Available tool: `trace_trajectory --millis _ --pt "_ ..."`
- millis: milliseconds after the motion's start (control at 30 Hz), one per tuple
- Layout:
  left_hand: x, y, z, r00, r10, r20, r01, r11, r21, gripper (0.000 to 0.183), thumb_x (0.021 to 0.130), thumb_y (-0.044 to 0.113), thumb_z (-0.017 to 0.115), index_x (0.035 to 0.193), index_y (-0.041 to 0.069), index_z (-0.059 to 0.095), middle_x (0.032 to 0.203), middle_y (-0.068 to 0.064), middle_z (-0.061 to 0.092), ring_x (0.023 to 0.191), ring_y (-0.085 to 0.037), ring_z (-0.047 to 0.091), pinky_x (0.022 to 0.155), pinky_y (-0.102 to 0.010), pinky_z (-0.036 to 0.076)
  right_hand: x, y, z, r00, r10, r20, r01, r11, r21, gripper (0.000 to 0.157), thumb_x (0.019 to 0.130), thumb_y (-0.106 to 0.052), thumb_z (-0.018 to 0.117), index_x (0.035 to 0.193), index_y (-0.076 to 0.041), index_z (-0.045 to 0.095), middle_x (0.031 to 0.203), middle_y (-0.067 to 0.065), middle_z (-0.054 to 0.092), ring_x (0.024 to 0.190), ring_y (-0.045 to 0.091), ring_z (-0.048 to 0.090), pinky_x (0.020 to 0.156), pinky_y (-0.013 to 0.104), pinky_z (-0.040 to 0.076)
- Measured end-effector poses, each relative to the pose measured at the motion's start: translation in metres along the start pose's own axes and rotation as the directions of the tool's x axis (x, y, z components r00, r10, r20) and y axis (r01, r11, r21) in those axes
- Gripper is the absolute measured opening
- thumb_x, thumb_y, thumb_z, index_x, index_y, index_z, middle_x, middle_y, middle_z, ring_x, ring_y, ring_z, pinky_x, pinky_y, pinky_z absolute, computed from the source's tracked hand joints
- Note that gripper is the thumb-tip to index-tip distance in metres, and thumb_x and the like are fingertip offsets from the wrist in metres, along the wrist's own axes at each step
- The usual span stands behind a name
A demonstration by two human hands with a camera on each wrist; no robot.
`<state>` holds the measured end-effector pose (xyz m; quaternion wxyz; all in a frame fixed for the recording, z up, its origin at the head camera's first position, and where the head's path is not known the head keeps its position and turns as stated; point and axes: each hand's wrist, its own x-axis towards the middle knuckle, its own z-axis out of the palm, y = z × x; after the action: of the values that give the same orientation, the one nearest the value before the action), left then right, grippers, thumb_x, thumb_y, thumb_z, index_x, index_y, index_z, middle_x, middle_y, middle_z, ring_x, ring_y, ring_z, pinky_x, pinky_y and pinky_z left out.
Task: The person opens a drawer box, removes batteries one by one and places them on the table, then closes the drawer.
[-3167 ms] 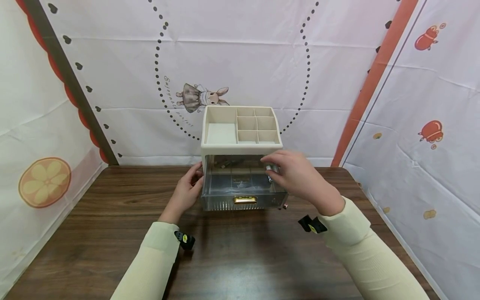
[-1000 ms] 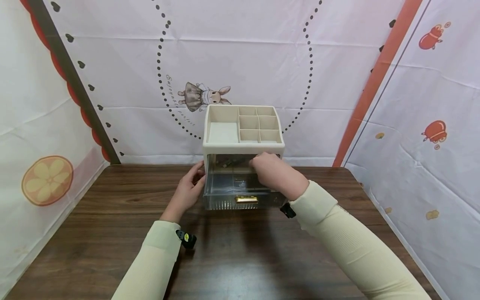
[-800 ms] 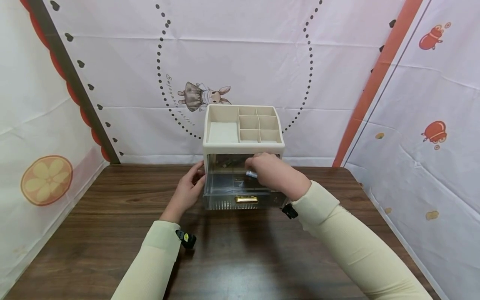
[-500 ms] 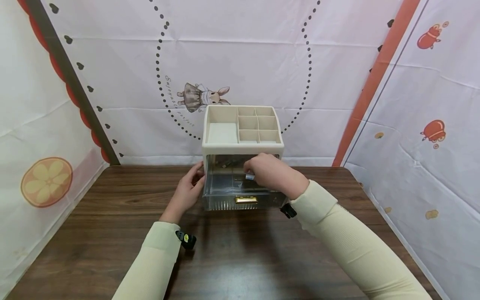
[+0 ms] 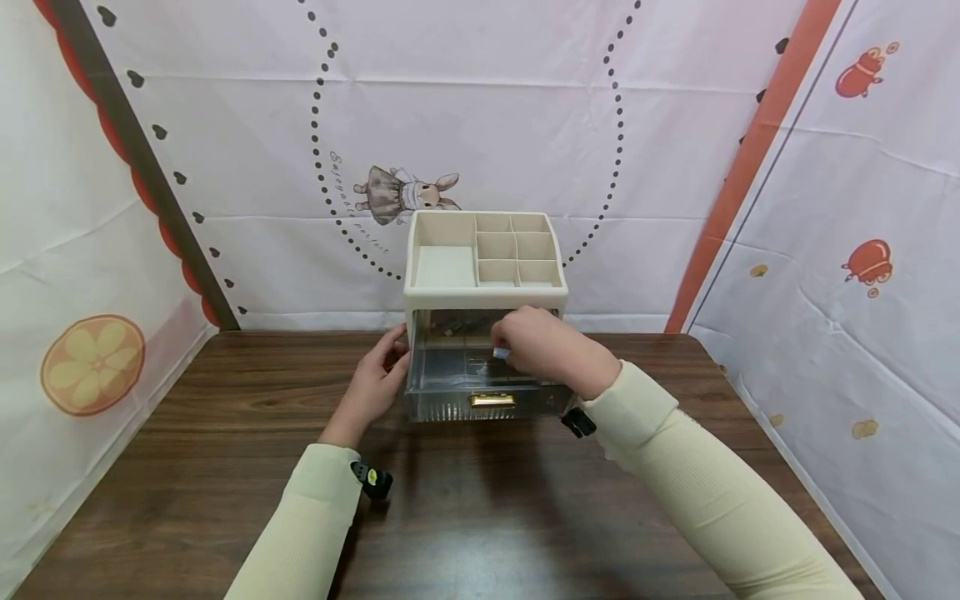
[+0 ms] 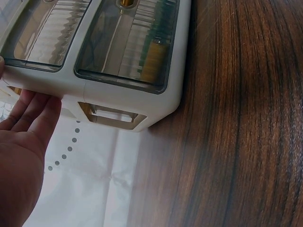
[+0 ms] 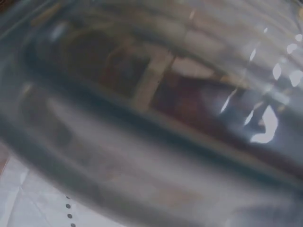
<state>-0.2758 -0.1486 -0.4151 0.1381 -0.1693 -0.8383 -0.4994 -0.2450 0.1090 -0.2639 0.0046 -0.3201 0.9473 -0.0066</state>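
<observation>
A cream desktop organizer [image 5: 484, 292] stands at the table's back edge, its clear drawer [image 5: 450, 403] with a gold handle [image 5: 492, 401] pulled out toward me. My right hand [image 5: 546, 346] reaches down over the drawer from the right and pinches a small pale blue-white object [image 5: 501, 353]; its kind is too small to tell, and the hand hides part of it. On the organizer's left side rests my left hand [image 5: 374, 379]. In the left wrist view, the left hand's fingers [image 6: 40, 113] lie nearly straight against the side wall. Blurred clear plastic [image 7: 118, 118] fills the right wrist view.
Open compartments [image 5: 517, 246] form the organizer's top. Green and yellow items [image 6: 154, 59] show through another clear drawer front in the left wrist view. Around the brown wooden table [image 5: 465, 517] hang white printed cloths [image 5: 480, 125] at the back and sides.
Since the oldest frame, my right hand has moved left, over the drawer's interior. The small pale object, hidden one second ago, shows again at its fingertips. My left hand stays put.
</observation>
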Motion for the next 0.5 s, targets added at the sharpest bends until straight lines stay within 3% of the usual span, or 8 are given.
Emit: trace_trajectory --millis 267,500 --pt "0.001 0.000 0.000 1.000 -0.007 0.005 0.007 1.000 -0.009 0.046 0.102 0.023 0.051 0.147 0.018 0.041 0.114 -0.016 0.063 0.105 -0.029 0.062 0.089 -0.047 0.049 -0.010 0.000 -0.005 0.995 -0.051 -0.088 0.050 0.999 -0.009 0.016 0.087 -0.003 0.062 0.099 -0.009 0.072 0.095 0.003 0.068 0.087 0.019 0.062 0.078 0.035 0.051" --pt "-0.001 0.010 -0.001 1.000 -0.025 0.003 0.025 1.000 -0.007 0.047 0.102 0.015 0.050 0.147 0.009 0.039 0.115 -0.021 0.062 0.106 -0.034 0.061 0.090 -0.049 0.048 -0.018 0.003 -0.008 0.985 -0.084 -0.148 0.089 0.996 0.024 0.013 0.088 -0.003 0.062 0.095 -0.009 0.070 0.088 0.002 0.064 0.077 0.016 0.055 0.071 0.032 0.048"
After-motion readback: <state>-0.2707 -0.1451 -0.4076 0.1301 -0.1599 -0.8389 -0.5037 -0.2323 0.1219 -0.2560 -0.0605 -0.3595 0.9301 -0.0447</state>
